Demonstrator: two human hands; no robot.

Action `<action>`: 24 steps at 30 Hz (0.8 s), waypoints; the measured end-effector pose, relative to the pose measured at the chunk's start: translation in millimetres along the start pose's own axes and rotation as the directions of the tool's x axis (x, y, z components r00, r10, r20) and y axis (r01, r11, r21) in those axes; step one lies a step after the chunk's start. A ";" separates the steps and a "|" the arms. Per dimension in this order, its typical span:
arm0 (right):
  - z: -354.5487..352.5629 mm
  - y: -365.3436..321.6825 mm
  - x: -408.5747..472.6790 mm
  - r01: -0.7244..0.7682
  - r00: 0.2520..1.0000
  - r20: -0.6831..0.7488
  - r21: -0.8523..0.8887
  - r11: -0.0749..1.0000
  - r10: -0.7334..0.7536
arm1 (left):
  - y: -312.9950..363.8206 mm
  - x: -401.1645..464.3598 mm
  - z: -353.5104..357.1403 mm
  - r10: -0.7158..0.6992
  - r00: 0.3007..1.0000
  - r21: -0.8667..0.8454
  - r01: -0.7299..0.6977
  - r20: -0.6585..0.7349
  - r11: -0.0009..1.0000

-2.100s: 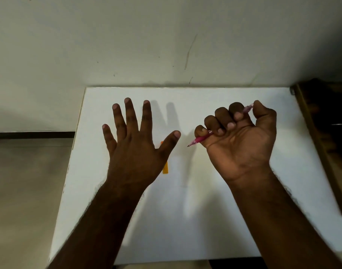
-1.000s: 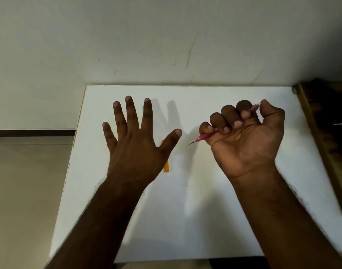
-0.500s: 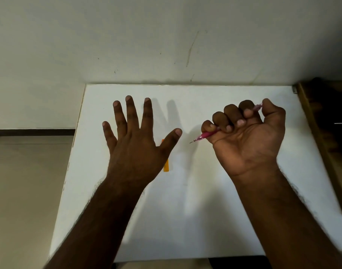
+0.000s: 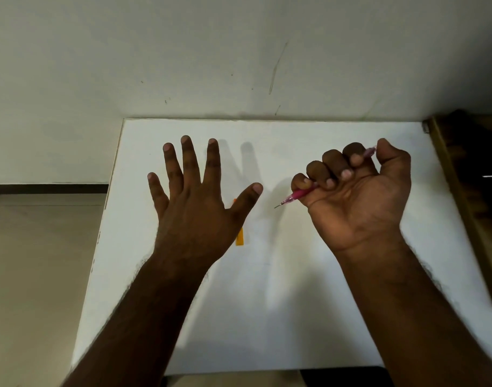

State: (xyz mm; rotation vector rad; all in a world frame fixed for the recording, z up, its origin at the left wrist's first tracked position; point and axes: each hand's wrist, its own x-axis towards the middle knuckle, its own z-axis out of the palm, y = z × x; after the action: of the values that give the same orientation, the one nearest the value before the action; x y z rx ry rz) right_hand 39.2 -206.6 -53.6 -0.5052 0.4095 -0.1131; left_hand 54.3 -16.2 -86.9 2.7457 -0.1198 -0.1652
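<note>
My left hand [image 4: 194,208] is held above the white table [image 4: 267,303] with its back up and all fingers spread straight, holding nothing. A small orange piece [image 4: 240,238] lies on the table under that hand, mostly hidden by it. My right hand [image 4: 356,196] is turned palm up over the right half of the table, fingers curled round a pink mechanical pencil [image 4: 297,194]. The pencil's metal tip points left and down, and its other end shows between index finger and thumb.
The table's far edge meets a pale wall [image 4: 239,57]. A brown wooden piece of furniture [image 4: 468,208] stands along the table's right edge. Beige floor [image 4: 38,275] lies to the left, past the table's left edge.
My right hand with the pencil has drifted slightly to the right since the oldest frame. My left hand stays spread in the same place.
</note>
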 end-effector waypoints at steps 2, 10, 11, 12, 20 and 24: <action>0.0 0.5 -0.1 -0.011 1.000 0.009 0.014 1.000 0.011 | 0.2 0.0 -0.2 -0.001 1.000 -0.002 0.001 -0.001 1.000; -0.6 0.1 1.0 -0.008 1.000 0.002 0.008 1.000 0.008 | 0.6 0.3 -1.4 -0.001 1.000 -0.005 0.001 -0.001 1.000; -0.7 0.1 0.9 -0.003 1.000 -0.003 0.002 1.000 0.003 | 1.0 0.3 -1.7 -0.001 1.000 -0.005 0.001 0.002 1.000; -0.4 0.4 0.8 0.002 1.000 -0.005 -0.002 1.000 -0.002 | 0.8 0.2 -2.2 0.000 1.000 -0.005 0.000 0.002 1.000; 0.2 2.1 1.5 -0.002 1.000 -0.018 0.006 1.000 0.002 | -2.5 3.1 -6.2 0.025 0.999 -0.057 -0.023 0.038 0.998; 0.3 0.6 0.9 -0.024 1.000 -0.004 0.035 0.999 0.024 | -3.2 8.2 -15.6 -0.045 0.998 -0.397 0.022 -0.050 0.918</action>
State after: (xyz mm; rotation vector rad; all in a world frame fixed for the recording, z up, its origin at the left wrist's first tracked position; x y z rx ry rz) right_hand 40.2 -206.1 -54.1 -0.4659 0.4173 -0.0978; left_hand 64.7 -8.3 -74.6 2.3443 -0.0195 -0.1051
